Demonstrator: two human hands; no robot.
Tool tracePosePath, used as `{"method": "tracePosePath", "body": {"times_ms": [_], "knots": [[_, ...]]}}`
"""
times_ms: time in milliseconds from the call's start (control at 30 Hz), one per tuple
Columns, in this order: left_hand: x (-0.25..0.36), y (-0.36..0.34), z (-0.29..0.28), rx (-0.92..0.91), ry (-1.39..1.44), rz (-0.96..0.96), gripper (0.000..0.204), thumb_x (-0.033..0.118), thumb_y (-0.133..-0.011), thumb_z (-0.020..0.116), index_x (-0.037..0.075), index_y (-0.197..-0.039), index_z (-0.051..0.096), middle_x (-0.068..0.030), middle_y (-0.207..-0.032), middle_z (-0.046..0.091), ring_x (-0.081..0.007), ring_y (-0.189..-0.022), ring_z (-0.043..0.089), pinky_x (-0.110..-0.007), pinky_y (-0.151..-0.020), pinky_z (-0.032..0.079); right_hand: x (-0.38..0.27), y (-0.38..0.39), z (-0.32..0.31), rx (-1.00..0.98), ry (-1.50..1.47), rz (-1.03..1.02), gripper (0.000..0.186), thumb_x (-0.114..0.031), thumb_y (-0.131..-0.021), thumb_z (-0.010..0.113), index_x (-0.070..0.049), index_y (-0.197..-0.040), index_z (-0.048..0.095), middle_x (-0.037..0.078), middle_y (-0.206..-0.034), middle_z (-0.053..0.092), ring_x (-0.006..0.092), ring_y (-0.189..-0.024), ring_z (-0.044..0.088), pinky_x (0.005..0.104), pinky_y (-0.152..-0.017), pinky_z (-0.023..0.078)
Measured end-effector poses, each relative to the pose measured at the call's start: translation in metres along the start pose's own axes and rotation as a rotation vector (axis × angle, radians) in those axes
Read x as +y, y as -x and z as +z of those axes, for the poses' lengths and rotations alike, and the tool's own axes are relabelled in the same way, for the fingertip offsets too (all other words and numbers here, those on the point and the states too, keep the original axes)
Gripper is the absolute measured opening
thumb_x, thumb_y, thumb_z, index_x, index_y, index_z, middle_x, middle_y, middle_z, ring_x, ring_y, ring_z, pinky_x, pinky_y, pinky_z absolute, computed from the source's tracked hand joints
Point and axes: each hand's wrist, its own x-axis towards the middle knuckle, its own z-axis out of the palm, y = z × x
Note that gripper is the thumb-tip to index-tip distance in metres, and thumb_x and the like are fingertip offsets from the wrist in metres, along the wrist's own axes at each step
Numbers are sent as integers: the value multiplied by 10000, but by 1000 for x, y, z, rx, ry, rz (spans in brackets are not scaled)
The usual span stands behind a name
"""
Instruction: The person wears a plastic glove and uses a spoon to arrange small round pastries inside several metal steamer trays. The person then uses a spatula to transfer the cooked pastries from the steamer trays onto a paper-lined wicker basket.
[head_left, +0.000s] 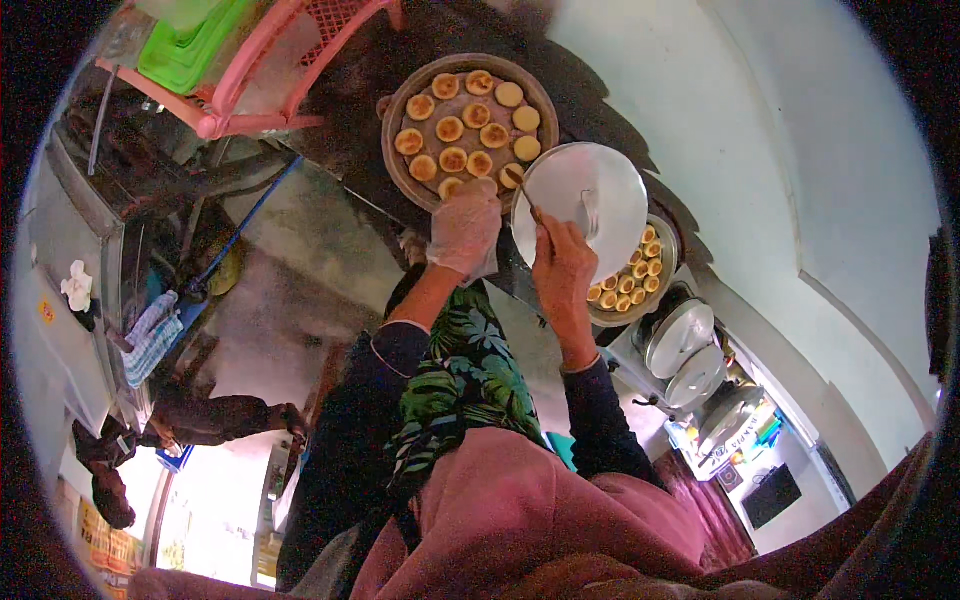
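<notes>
A round pan (396, 170) holds several small round buns, most browned on top and a few at the right still pale. Over its near edge is my left hand (465, 228), in a clear plastic glove, with its fingers closed beside a bun (450, 187); what they hold, if anything, is hidden. My right hand (565, 262) is shut on a slim tool (535, 212) with a brown handle, whose thin end reaches toward a bun at the pan's right edge. A round metal lid (612, 180) with a handle lies just beyond that hand, overlapping the pan's right side.
Partly under the lid, a second pan (668, 245) holds several smaller browned buns. More lids (680, 340) stand to the lower right. A pink plastic chair (240, 90) carries a green tray (190, 45) at upper left. Another person (215, 418) is at far left. A pale wall (760, 150) rises at right.
</notes>
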Motion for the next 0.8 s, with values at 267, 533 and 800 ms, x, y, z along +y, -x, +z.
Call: {"method": "tracePosePath", "body": {"times_ms": [267,533,800], "knots": [[12,-8,28,-115,-69,-157,123,160,-797,593,41,-828,597,-126,-740,611,-303,-700,646,-399,-585,526,13,1,-5,-6,126,46,248,-63,-835,575,-106,-1069,644,132,-771,570,320,-651,594,424,-544,472],[11,-19,34,-139,-154,14,105,154,-709,638,63,-756,663,-110,-729,614,-282,-691,645,-387,-570,522,14,-16,5,-10,198,58,222,-31,-829,601,-86,-1030,677,121,-761,593,296,-652,588,394,-595,471],[11,-19,18,-137,-96,-78,171,163,-777,572,63,-900,637,-125,-819,656,-293,-744,646,-439,-632,512,26,-16,-16,50,44,68,163,-99,-846,577,-99,-985,664,136,-756,591,336,-636,595,420,-565,474]]}}
